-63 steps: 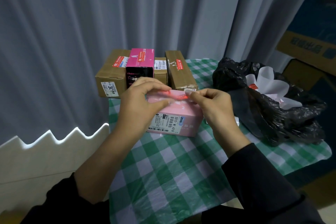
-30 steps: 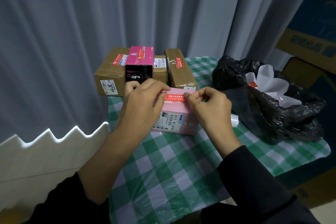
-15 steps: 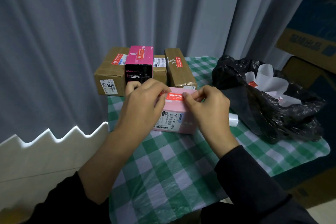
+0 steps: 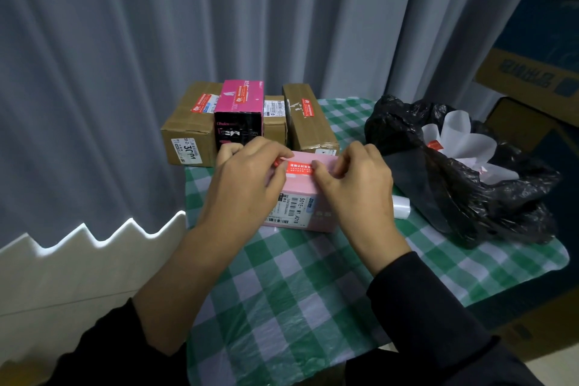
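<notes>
A pale pink box (image 4: 299, 189) with a barcode label on its near side stands on the green-checked table (image 4: 282, 291). A red sticker strip (image 4: 297, 167) lies across the box's top. My left hand (image 4: 247, 185) wraps over the box's left end, its fingertips at the left end of the sticker. My right hand (image 4: 354, 185) has curled fingers pinching the sticker's right end on the box top. Both hands hide much of the box.
Behind the pink box stand brown cardboard parcels (image 4: 188, 131) (image 4: 308, 121) and a magenta-and-black box (image 4: 239, 113). A black rubbish bag (image 4: 463, 185) holding white paper sits at the right, a small clear roll (image 4: 401, 207) beside it. Grey curtains hang behind.
The pink box was tilted up toward me two seconds ago and now sits flatter. The red sticker lies flatter on its top, and both hands stay at its ends.
</notes>
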